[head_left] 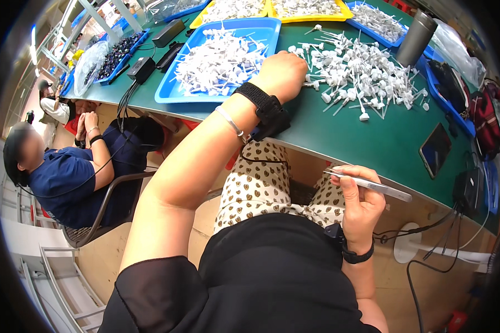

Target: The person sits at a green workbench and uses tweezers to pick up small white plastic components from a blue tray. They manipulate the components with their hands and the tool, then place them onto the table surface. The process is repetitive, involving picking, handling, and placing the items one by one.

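My left hand (pixel 283 75) is at the table, between a blue tray (pixel 164 91) and a loose pile of small white plastic pieces (pixel 366 72) with thin stems and blocky heads. Its fingers are curled at the pile's left edge, and the back of the hand hides whatever they may pinch. More of the white pieces (pixel 216 61) fill the blue tray. In front of the table edge, above my lap, my right hand (pixel 364 205) is closed around metal tweezers (pixel 389 190), their points toward the left.
Yellow trays (pixel 341 12) of white pieces stand behind. A dark cylinder bottle (pixel 416 39), a phone (pixel 435 150) and a black box with cables (pixel 468 186) are on the right. At left are a tray of dark parts (pixel 116 58) and a seated co-worker (pixel 66 172).
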Motion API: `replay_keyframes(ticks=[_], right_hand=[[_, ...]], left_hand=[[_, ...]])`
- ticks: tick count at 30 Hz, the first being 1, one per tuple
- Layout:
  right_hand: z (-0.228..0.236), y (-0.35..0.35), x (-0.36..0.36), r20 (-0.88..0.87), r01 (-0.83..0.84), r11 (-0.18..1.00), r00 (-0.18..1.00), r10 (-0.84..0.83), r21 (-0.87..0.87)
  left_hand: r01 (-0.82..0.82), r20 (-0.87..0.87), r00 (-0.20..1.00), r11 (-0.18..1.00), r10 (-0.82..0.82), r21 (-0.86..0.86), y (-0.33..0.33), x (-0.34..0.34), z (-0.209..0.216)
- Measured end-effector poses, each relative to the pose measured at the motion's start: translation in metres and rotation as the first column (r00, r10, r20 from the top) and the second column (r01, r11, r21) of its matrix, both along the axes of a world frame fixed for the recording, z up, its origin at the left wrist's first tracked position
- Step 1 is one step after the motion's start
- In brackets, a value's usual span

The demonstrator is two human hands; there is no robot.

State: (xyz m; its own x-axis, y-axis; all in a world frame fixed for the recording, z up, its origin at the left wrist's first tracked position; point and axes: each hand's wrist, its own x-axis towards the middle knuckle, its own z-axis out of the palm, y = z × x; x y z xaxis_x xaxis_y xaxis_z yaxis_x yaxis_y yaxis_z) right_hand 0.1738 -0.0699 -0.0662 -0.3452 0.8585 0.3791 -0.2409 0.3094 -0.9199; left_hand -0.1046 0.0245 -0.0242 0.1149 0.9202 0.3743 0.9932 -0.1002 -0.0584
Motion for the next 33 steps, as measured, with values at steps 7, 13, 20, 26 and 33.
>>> replay_keyframes(ticks=[7, 13, 20, 26, 33], right_hand=[[0.004, -0.002, -0.002, -0.047, -0.002, 1.0, 0.999, 0.001, -0.029], [0.005, -0.005, -0.003, -0.087, -0.042, 0.996, 0.996, 0.034, -0.082], [-0.004, -0.014, -0.009, -0.031, -0.112, 0.994, 0.993, 0.112, -0.012], [-0.011, -0.016, -0.013, 0.088, -0.081, 0.996, 0.993, 0.079, 0.022], [-0.015, -0.015, -0.016, 0.129, -0.075, 0.996, 0.989, 0.067, 0.053]], left_hand=[[-0.036, 0.685, 0.714, 0.969, -0.145, 0.243, -0.049, 0.016, 0.024], [0.158, 0.988, 0.147, 0.986, 0.037, -0.06, -0.154, 0.075, -0.016], [0.257, 0.966, 0.232, 0.965, -0.112, 0.051, -0.18, 0.099, -0.064], [0.206, 0.927, 0.351, 0.977, -0.132, 0.061, -0.182, 0.101, -0.075], [0.191, 0.878, 0.422, 0.969, -0.225, 0.157, -0.179, 0.104, -0.084]])
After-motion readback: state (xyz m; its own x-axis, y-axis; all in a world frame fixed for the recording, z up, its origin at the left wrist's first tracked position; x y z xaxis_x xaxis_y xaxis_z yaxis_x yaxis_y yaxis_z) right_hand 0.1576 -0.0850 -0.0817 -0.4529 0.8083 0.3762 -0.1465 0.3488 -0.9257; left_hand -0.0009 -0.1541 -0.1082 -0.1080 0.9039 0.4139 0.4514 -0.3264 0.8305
